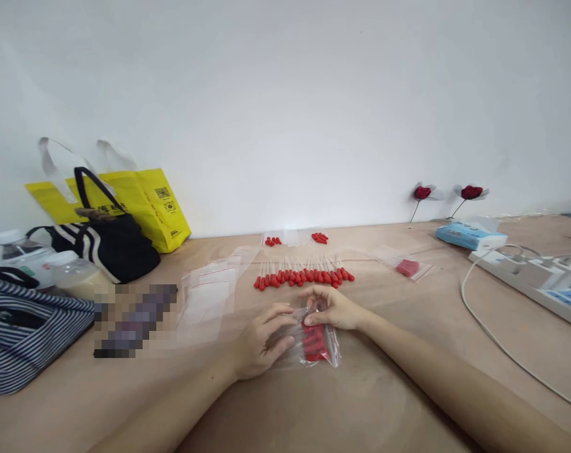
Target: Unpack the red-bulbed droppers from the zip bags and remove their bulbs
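A plain pale wall (285,113) rises behind a tan surface (266,418) in the head view. At the left stand a yellow bag (167,211), a black bag (119,248), a jar (80,277) and a striped pouch (34,340); at the right lie a tissue pack (469,236) and a power strip (512,274), with two flowers (422,192) near the wall. Red-tipped sticks (308,275) form a row across the middle, flat bags (206,296) to their left, a red-filled packet (408,267) to their right.

The zip bag (316,347), with red contents, is at the near centre, between the hands and nearer than the row. The step in hand seems to be steadying and arranging this filled bag; the next move calls for a light, even hold, since thin film could crease or slip. The right hand (308,308) is nearly closed, its thumb pressing the zip bag's top edge, fingers curled beyond. The left hand (289,328) is loosely curved, thumb and forefinger apart, its thumb seemingly touching the clear left part.
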`<move>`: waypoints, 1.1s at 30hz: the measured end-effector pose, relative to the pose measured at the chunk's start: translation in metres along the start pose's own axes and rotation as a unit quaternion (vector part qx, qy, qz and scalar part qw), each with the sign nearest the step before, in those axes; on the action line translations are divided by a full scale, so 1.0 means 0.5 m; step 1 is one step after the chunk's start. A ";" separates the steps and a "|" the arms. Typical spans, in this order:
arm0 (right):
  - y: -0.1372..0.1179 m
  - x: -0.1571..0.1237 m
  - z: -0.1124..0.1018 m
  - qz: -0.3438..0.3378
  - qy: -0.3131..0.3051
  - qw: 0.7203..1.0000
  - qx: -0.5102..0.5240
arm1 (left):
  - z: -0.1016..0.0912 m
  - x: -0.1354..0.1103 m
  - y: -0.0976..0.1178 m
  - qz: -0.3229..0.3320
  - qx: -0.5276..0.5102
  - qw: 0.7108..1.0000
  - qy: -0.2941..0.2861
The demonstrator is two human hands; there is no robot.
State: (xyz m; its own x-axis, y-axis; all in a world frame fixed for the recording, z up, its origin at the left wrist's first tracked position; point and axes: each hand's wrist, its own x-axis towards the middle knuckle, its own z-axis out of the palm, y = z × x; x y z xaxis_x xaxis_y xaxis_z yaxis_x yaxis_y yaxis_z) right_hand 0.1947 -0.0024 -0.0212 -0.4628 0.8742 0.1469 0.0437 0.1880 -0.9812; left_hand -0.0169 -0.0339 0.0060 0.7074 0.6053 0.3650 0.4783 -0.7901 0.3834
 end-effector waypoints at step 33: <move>-0.024 -0.102 -0.003 0.057 0.119 0.949 -0.287 | 0.055 0.116 0.012 0.076 0.010 0.997 -0.009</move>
State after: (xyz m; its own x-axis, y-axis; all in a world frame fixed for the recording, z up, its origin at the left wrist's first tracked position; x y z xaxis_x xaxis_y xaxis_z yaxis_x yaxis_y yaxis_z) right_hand 0.2192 -0.0487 -0.0167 -0.2158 0.9670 0.1355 0.5884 0.2395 -0.7723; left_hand 0.0413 -0.0063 0.0063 0.7813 0.4772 0.4023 0.3753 -0.8742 0.3081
